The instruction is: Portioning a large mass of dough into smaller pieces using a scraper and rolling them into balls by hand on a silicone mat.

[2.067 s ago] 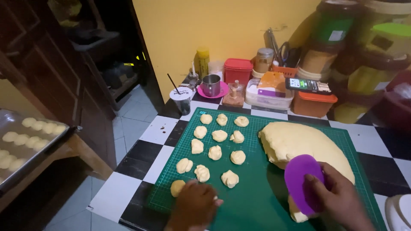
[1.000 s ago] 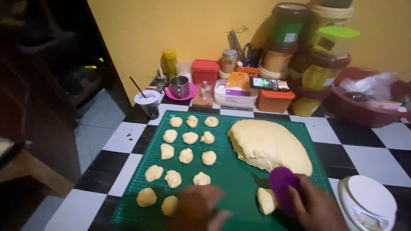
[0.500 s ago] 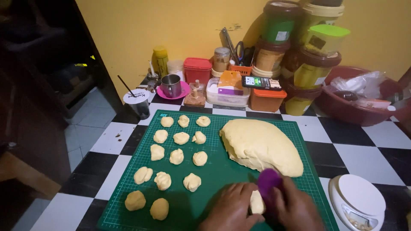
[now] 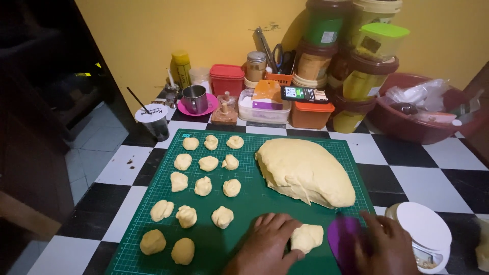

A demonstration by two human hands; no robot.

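Observation:
A green cutting mat [image 4: 254,201] lies on a black-and-white checked table. A big mound of pale yellow dough [image 4: 303,170] sits on its right half. Several small dough pieces [image 4: 204,186] lie in rows on its left half, with two smooth balls [image 4: 168,245] at the near left. My left hand [image 4: 267,244] rests flat on the mat, fingers touching a small cut lump of dough [image 4: 307,237]. My right hand [image 4: 384,247] holds a purple plastic scraper [image 4: 344,239] just right of that lump.
A small white kitchen scale [image 4: 423,234] stands at the near right. Along the yellow wall are stacked tubs and jars [image 4: 356,56], a red bowl with bags [image 4: 423,109], plastic boxes [image 4: 267,104], a metal mug on a pink saucer [image 4: 195,99] and a cup with a straw [image 4: 153,119].
The view has tilted and shifted toward the mat. My left hand moved from the balls at the near left to the cut lump. The scraper came down off the big dough.

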